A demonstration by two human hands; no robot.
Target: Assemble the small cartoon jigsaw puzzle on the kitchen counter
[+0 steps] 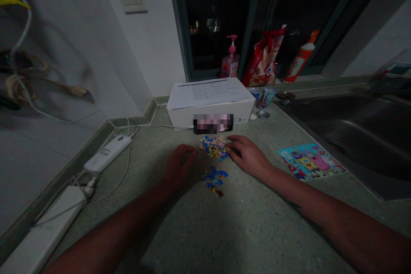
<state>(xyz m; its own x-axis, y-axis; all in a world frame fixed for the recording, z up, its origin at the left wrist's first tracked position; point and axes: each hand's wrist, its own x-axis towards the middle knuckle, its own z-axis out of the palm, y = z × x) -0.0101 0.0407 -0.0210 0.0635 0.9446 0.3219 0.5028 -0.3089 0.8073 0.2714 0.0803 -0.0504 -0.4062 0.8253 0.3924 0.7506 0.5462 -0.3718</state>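
White rectangular box (pixel 212 113) at back of speckled grey-green counter (pixel 253 235), printed white paper sheet (pixel 210 94) on top. Pink pump bottle (pixel 230 64), glossy red plastic bag (pixel 263 60), orange-and-white bottle (pixel 298 62) lined up by green-framed window (pixel 218 17). Dark metal sink (pixel 362 113) right; long white plastic power strip (pixel 48 227) left.

matt puzzle pieces (pixel 214 147), metal sink (pixel 334 115)

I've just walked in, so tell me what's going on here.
Someone is working at a heap of puzzle pieces on the counter. The right hand is at the heap's right edge; the left hand is opposite, and whether it holds anything is unclear. A smaller group of pieces lies on the near side, and a colourful picture lies by the sink.
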